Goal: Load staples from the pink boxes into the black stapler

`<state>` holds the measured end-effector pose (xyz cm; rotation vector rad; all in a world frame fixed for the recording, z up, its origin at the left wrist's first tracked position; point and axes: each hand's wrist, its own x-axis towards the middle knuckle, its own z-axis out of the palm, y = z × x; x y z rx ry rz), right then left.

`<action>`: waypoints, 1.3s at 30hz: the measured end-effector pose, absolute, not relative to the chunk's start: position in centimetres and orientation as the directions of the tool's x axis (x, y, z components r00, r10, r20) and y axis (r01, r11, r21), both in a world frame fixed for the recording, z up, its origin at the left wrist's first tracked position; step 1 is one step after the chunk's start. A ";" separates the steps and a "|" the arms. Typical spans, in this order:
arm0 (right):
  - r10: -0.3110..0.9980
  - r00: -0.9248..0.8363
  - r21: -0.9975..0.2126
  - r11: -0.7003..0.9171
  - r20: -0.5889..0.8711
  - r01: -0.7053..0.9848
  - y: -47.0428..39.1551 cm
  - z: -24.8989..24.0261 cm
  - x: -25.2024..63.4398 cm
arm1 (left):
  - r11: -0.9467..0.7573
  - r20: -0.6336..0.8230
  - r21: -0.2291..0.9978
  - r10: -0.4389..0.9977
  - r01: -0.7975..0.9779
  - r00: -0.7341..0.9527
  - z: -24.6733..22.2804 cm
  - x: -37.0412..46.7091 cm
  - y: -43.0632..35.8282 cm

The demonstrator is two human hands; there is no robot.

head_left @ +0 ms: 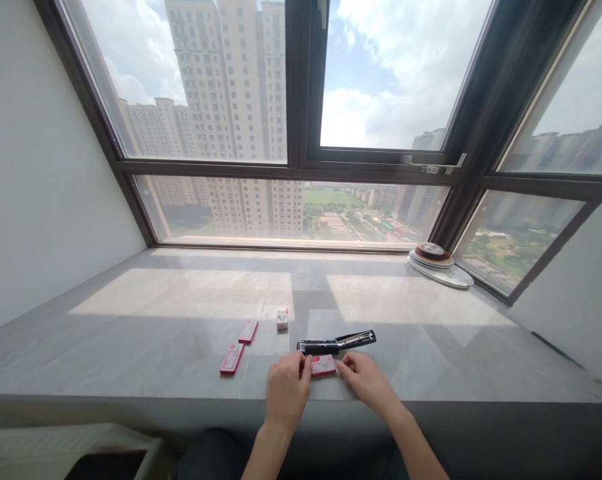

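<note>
A flat pink-and-white staple box (323, 365) lies near the front edge of the stone windowsill. At its left end, my left hand (287, 385) is closed, with thumb and fingertips gripping the box. My right hand (365, 377) has its thumb and fingertips pinched at the right end of the same box. Just beyond it is a black stapler (325, 345), its top swung open so that the metal magazine shows toward the right. Two similar pink-and-white boxes, a nearer box (231, 359) and a farther box (249, 331), rest to the left.
A small white-and-red box (282, 319) stands behind my left hand on the windowsill (155, 347). Stacked plates (433, 260) sit in the far right corner against the dark window frame (301, 170). Below the sill at left is a pale plastic container (71, 440).
</note>
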<state>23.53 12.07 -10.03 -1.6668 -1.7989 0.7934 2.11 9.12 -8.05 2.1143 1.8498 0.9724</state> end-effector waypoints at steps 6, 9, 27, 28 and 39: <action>0.978 0.051 -0.928 -0.208 -0.202 0.309 12.4 -9.3 30.2 | -0.282 0.386 0.511 0.919 0.812 0.077 -8.7 3.1 9.1; 0.993 -0.067 -0.987 -0.090 -0.100 0.131 13.8 -7.2 30.5 | -0.231 0.327 0.480 0.942 0.847 0.071 -8.6 3.2 9.8; 0.873 -0.480 -0.800 0.346 0.083 0.490 20.6 -5.0 19.7 | -0.307 0.357 0.403 0.920 0.862 0.161 -6.3 4.5 9.8; 0.874 -0.480 -0.800 0.340 0.075 0.494 20.6 -5.0 19.7 | -0.338 0.369 0.398 0.910 0.853 0.189 -6.2 4.6 9.8; 0.912 -0.404 -0.796 0.301 0.078 0.526 20.2 -5.6 20.1 | -0.108 0.456 0.201 0.890 0.974 0.004 -6.4 -5.7 10.1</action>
